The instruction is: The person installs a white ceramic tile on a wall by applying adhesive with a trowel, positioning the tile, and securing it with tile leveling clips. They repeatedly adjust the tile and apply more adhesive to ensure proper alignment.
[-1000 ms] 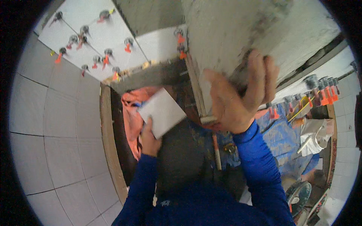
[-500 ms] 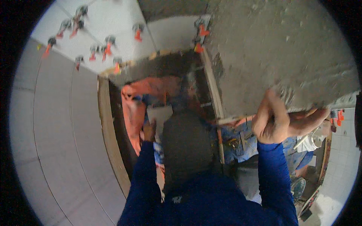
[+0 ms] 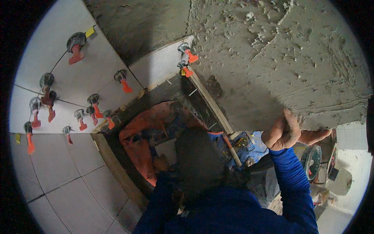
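Note:
My right hand [image 3: 282, 134] grips the lower edge of a large slab coated in grey mortar [image 3: 265, 70], probably a tile seen from its coated side. Some fingers press on the mortar and others go along or under the edge. My left hand [image 3: 160, 162] is low and in shadow, beside a pale rectangular piece [image 3: 166, 150]. Its fingers are too dim to show whether they hold anything. A dark rounded shape [image 3: 198, 156] covers the area between my arms.
White tiles [image 3: 109, 50] at the upper left carry several red-handled tile levelling clips [image 3: 76, 48]. Grey tiles [image 3: 70, 171] lie at left, edged by a wooden strip [image 3: 117, 171]. An orange-red tub or sheet [image 3: 134, 134] sits in the recess. A bucket [image 3: 313, 162] stands at right.
The view has shifted and turned, so the tiles and clips appear lower and larger at left. My right hand keeps its grip on the slab's edge. My left hand appears lower and darker.

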Motion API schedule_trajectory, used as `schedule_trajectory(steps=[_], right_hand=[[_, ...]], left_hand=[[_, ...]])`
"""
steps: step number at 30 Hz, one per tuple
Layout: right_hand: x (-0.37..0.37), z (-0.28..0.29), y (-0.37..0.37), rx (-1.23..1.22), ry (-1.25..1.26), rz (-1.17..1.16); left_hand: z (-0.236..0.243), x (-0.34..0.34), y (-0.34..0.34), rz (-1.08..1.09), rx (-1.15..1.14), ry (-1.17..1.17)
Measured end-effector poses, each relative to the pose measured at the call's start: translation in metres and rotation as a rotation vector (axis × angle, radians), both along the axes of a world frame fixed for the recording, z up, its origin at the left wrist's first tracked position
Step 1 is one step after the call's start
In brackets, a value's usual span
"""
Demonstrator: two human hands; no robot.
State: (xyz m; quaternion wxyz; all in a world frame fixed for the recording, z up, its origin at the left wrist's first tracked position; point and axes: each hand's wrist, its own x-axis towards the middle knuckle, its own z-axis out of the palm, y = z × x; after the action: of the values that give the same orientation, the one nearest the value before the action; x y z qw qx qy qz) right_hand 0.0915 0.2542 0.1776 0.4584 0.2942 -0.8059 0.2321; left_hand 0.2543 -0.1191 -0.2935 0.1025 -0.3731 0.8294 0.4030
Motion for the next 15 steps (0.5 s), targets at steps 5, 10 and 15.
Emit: schedule_trajectory(steps=[5, 10, 15], right_hand=[[-0.002, -0.012, -0.002, -0.089, 0.038, -0.029], [-0.008, -0.02, -0.01, -0.06, 0.051, 0.051], [0.051, 0.031, 0.007, 0.168, -0.043, -0.159]], left_hand=[[0.013, -0.005, 0.008, -0.478, -0.423, -0.17], [0.075, -0.092, 0.061, -0.323, -0.324, 0.581], [0.228, -0.181, 0.132, -0.63, -0.189, 1.044]])
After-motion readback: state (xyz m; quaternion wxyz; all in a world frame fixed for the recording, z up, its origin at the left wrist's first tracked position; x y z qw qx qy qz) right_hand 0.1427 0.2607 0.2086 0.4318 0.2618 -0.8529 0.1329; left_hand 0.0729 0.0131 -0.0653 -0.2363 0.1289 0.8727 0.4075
